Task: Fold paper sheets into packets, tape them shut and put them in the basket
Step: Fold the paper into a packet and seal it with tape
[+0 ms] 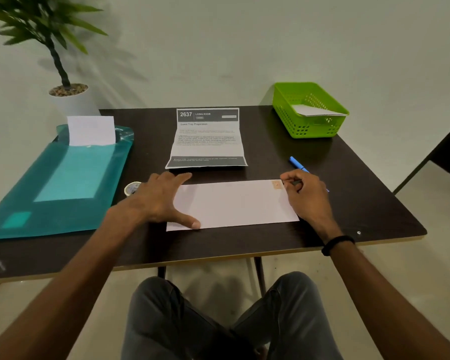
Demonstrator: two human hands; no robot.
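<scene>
My left hand (164, 197) lies flat, fingers spread, pressing the left end of the folded packet (233, 203), a smooth white oblong on the dark matte table (348, 193). My right hand (305, 196) is curled at its far right corner, pinching a blue pen (295, 162) beside a tan tape patch (276, 184) (slightly crinkled). Just left of my left hand sits a tape roll (132, 188). Well beyond my right hand, the green perforated plastic basket (291, 110) holds a white packet (315, 110).
</scene>
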